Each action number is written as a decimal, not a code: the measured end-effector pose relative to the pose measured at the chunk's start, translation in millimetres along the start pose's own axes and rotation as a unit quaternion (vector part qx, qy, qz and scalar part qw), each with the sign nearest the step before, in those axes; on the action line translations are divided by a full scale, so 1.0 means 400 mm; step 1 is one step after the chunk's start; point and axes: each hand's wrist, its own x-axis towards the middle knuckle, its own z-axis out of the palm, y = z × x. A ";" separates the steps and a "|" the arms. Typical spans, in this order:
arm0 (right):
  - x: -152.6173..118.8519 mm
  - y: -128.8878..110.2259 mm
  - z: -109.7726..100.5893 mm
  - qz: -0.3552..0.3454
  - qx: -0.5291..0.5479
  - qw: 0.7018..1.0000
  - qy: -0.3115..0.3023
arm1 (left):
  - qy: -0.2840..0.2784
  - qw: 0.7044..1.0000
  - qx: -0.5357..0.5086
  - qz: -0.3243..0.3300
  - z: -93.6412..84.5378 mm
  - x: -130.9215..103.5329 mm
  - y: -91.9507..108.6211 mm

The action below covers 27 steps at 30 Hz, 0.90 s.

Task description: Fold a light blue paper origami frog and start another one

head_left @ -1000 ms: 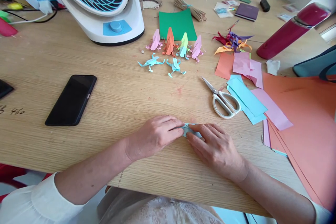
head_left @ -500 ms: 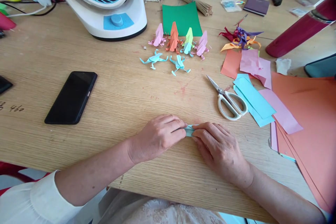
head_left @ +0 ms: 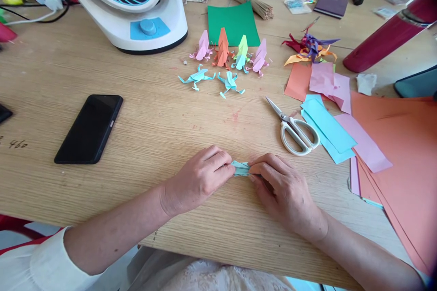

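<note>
My left hand [head_left: 198, 179] lies knuckles up near the table's near edge, fingers curled, thumb and fingertips pinched shut at their tips. My right hand [head_left: 285, 191] faces it, also knuckles up, its thumb and forefinger pinched close, almost meeting my left fingertips. Both forearms come in bare over the near edge, angled toward each other; my left wears a pushed-back white sleeve.
</note>
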 end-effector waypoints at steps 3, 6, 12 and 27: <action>0.001 0.000 0.000 0.004 0.005 1.000 0.004 | -0.006 1.000 0.000 -0.003 -0.004 -0.001 0.000; 0.001 0.002 0.001 0.002 0.009 1.000 0.005 | -0.007 1.000 0.006 -0.016 -0.005 -0.006 0.000; 0.003 0.004 0.002 0.002 0.018 1.000 0.005 | -0.015 1.000 0.015 -0.019 -0.003 -0.011 0.000; -0.008 0.006 0.007 -0.013 -0.017 1.000 0.003 | -0.028 0.998 0.031 -0.051 0.005 -0.011 0.003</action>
